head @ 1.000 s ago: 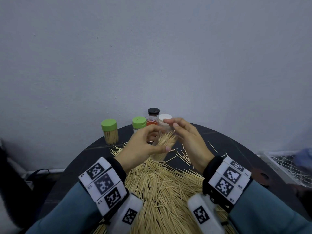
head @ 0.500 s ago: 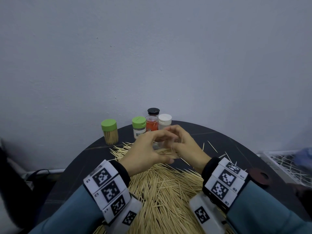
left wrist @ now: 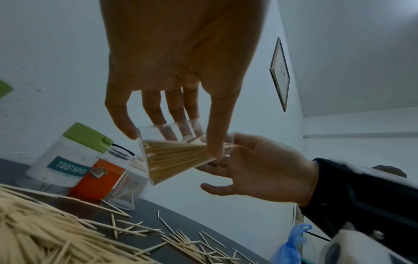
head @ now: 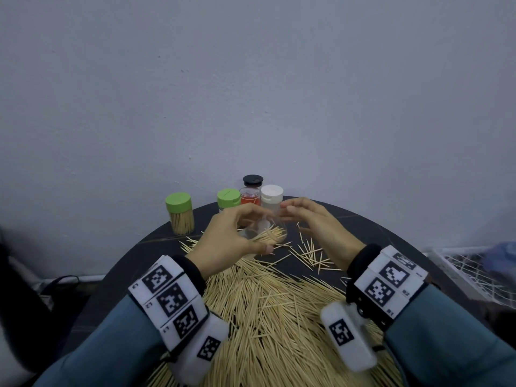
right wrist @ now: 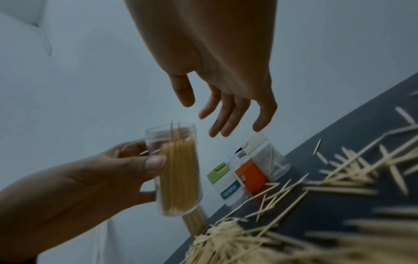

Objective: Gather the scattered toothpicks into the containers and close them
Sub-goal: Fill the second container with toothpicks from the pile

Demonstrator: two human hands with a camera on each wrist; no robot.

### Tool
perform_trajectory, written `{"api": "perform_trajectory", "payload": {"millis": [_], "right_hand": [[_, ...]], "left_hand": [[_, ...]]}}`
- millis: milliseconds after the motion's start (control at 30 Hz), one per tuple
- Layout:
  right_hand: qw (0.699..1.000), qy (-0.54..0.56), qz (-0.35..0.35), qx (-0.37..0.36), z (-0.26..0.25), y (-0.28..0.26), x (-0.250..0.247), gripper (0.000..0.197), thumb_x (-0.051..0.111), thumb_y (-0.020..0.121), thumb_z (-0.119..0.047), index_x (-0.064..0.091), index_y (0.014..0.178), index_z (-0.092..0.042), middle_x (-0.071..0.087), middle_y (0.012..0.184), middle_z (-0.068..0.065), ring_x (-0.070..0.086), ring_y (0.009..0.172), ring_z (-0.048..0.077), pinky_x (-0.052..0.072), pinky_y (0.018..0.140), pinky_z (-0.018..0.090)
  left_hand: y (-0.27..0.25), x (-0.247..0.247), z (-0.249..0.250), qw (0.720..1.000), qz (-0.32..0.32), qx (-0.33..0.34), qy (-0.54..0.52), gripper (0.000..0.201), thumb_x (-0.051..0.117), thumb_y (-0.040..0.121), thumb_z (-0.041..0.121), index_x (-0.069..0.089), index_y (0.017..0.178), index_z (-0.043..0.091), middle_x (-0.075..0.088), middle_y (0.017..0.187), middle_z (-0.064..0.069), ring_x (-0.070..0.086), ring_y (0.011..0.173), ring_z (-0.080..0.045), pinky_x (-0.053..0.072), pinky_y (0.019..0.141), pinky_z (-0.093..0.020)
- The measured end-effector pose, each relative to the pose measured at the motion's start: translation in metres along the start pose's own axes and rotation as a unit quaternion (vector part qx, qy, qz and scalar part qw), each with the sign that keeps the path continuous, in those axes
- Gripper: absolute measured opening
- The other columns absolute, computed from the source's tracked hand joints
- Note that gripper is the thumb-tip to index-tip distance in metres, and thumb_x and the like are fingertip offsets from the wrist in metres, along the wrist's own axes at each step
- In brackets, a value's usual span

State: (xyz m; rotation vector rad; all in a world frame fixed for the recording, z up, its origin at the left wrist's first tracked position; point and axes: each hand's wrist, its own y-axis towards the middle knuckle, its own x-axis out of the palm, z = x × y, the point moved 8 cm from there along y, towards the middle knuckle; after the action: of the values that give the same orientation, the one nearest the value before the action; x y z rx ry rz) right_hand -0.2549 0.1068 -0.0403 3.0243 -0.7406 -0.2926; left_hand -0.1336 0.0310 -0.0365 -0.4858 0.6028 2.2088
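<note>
At the centre of the head view, above a round black table [head: 371,227], the left hand [head: 226,238] grips a clear plastic container [right wrist: 178,171] partly filled with toothpicks, thumb and fingers wrapped round its wall. The right hand [head: 315,222] hangs just right of it with fingers loosely spread, grasping nothing; in the left wrist view its fingertips seem to touch the container's mouth, though blur leaves that uncertain. A heap of loose toothpicks [head: 268,317] covers the lower middle of the frame. At the table's far edge stand a green-lidded jar [head: 179,213] full of toothpicks, a second green-lidded jar [head: 228,199], an orange-labelled jar [head: 250,197] and a white-capped jar [head: 271,194].
</note>
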Motion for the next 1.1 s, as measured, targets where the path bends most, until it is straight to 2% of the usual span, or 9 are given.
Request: {"api": "perform_trajectory", "payload": {"millis": [100, 200, 267, 333, 500, 667, 767, 900, 1100], "right_hand": [[0.977, -0.206, -0.031, 0.053, 0.009, 0.002, -0.014, 0.020, 0.049, 0.095, -0.025, 0.054, 0.113, -0.016, 0.058, 0.107, -0.004, 0.054, 0.104, 0.011, 0.041, 0.079, 0.019], [0.846, -0.495, -0.147, 0.133, 0.032, -0.010, -0.018, 0.041, 0.056, 0.091, -0.035, 0.052, 0.122, -0.009, 0.056, 0.121, 0.002, 0.052, 0.114, 0.019, 0.040, 0.094, 0.029], [0.758, -0.589, -0.212, 0.182, 0.045, -0.023, -0.019, 0.055, 0.061, 0.085, -0.044, 0.053, 0.125, -0.007, 0.057, 0.126, 0.004, 0.053, 0.114, 0.020, 0.042, 0.097, 0.032], [0.724, -0.612, -0.237, 0.212, 0.052, -0.032, -0.019, 0.065, 0.064, 0.081, -0.049, 0.048, 0.129, -0.009, 0.054, 0.129, 0.003, 0.052, 0.117, 0.020, 0.041, 0.098, 0.033], [0.706, -0.626, -0.258, 0.205, 0.055, -0.037, -0.006, 0.053, 0.065, 0.080, -0.048, 0.055, 0.115, -0.010, 0.058, 0.109, 0.003, 0.054, 0.099, 0.019, 0.042, 0.083, 0.029], [0.701, -0.632, -0.267, 0.195, 0.057, -0.038, 0.003, 0.055, 0.063, 0.085, -0.041, 0.049, 0.128, -0.009, 0.054, 0.111, 0.004, 0.048, 0.095, 0.018, 0.041, 0.083, 0.031], [0.701, -0.633, -0.269, 0.188, 0.058, -0.039, 0.007, 0.052, 0.061, 0.087, -0.037, 0.047, 0.129, -0.009, 0.053, 0.128, 0.006, 0.049, 0.100, 0.019, 0.039, 0.080, 0.029], [0.692, -0.646, -0.270, 0.174, 0.058, -0.040, 0.014, 0.049, 0.058, 0.090, -0.032, 0.044, 0.129, -0.008, 0.050, 0.131, 0.006, 0.050, 0.117, 0.023, 0.042, 0.086, 0.031], [0.685, -0.661, -0.265, 0.150, 0.054, -0.040, 0.017, 0.042, 0.050, 0.095, -0.025, 0.042, 0.131, -0.005, 0.048, 0.134, 0.008, 0.048, 0.121, 0.024, 0.040, 0.094, 0.032]], "left_hand": [[0.001, -0.002, -0.003, 1.000, 0.002, -0.017, -0.002, 0.053, 0.086, 0.064, 0.018, 0.065, 0.111, 0.028, 0.067, 0.111, 0.013, 0.060, 0.104, -0.004, 0.046, 0.096, -0.031], [0.001, 0.000, -0.004, 1.000, -0.003, -0.022, -0.007, 0.054, 0.086, 0.063, 0.018, 0.065, 0.112, 0.028, 0.067, 0.111, 0.012, 0.060, 0.105, -0.005, 0.046, 0.097, -0.033], [0.000, 0.003, -0.004, 1.000, -0.007, -0.023, -0.010, 0.054, 0.087, 0.062, 0.017, 0.066, 0.111, 0.027, 0.067, 0.109, 0.012, 0.060, 0.105, -0.006, 0.047, 0.095, -0.030], [-0.001, 0.006, -0.003, 1.000, -0.014, -0.022, -0.009, 0.053, 0.086, 0.062, 0.016, 0.066, 0.110, 0.027, 0.067, 0.109, 0.013, 0.059, 0.106, -0.005, 0.047, 0.094, -0.028], [-0.003, 0.011, -0.002, 0.999, -0.025, -0.024, -0.003, 0.053, 0.086, 0.063, 0.017, 0.065, 0.111, 0.029, 0.066, 0.109, 0.014, 0.058, 0.107, -0.003, 0.045, 0.092, -0.027], [-0.003, 0.013, -0.002, 0.999, -0.032, -0.023, -0.002, 0.054, 0.086, 0.063, 0.016, 0.065, 0.111, 0.028, 0.065, 0.109, 0.015, 0.057, 0.105, -0.001, 0.042, 0.084, -0.019], [-0.003, 0.013, -0.003, 0.999, -0.033, -0.023, 0.000, 0.053, 0.086, 0.063, 0.016, 0.065, 0.110, 0.028, 0.064, 0.109, 0.016, 0.057, 0.105, 0.000, 0.039, 0.079, -0.012], [-0.003, 0.014, -0.004, 0.999, -0.033, -0.027, 0.000, 0.054, 0.086, 0.063, 0.016, 0.064, 0.112, 0.028, 0.064, 0.111, 0.014, 0.057, 0.106, -0.002, 0.042, 0.080, -0.015], [-0.004, 0.015, -0.004, 0.999, -0.039, -0.025, -0.002, 0.053, 0.085, 0.065, 0.016, 0.064, 0.112, 0.028, 0.065, 0.111, 0.015, 0.057, 0.106, -0.001, 0.042, 0.081, -0.016]]}}
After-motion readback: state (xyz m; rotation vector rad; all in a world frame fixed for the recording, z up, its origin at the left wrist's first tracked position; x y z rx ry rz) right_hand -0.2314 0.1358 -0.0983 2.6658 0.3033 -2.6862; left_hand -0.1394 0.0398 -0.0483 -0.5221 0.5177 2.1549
